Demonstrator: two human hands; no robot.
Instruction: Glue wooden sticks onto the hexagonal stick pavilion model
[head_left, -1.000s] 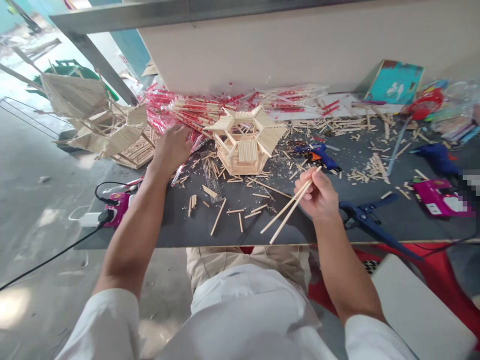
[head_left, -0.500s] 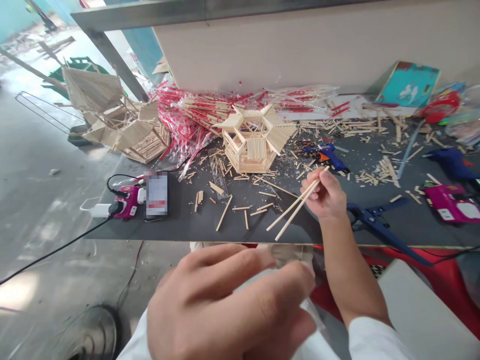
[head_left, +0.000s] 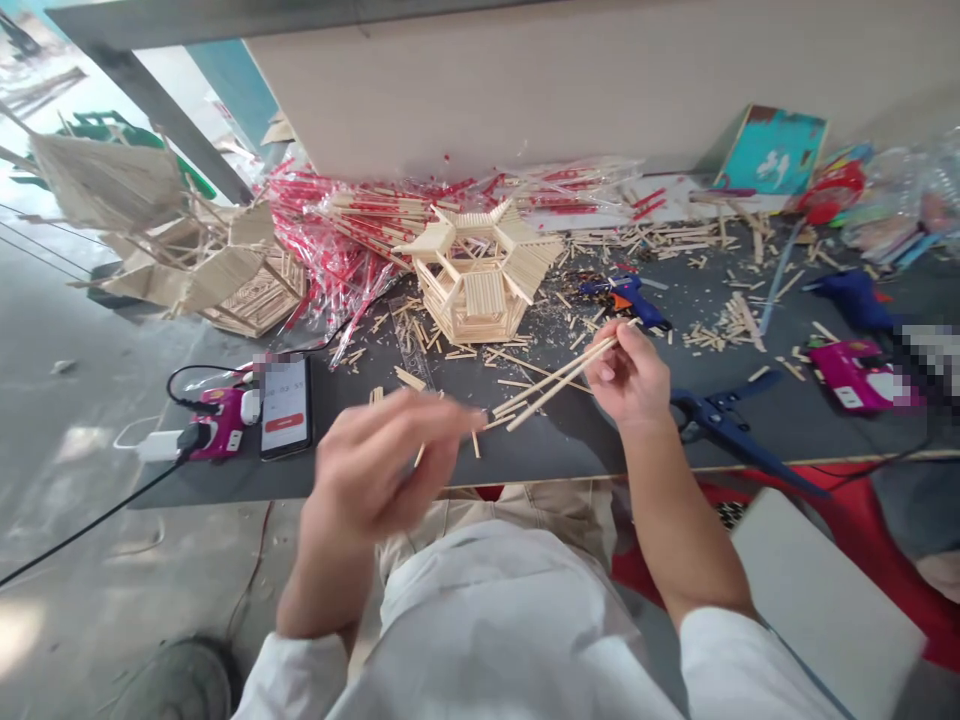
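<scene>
My right hand (head_left: 628,375) grips a pair of pale wooden chopsticks (head_left: 559,383) near one end, and they slant down to the left over the dark tabletop. My left hand (head_left: 394,455), slightly blurred, hovers over the table's front edge. Its fingers are stretched towards the chopsticks' free ends, and I see nothing held in it. Behind the hands stands a small six-sided model (head_left: 484,295) built from cut sticks, with flared roof panels. Short cut sticks (head_left: 514,420) lie below and around the chopsticks, some hidden by my left hand.
A phone (head_left: 286,408) and a purple power strip (head_left: 217,420) lie at the left. Blue glue gun (head_left: 634,300) and blue long-handled cutter (head_left: 720,430) are near my right hand. Red-wrapped chopstick packs (head_left: 337,225) are piled behind. A larger stick model (head_left: 187,240) stands left.
My left hand has moved away from the camera, forward to the table beside the chopsticks' ends. My right hand still holds the chopsticks, now at a flatter slant. The view has shifted right.
</scene>
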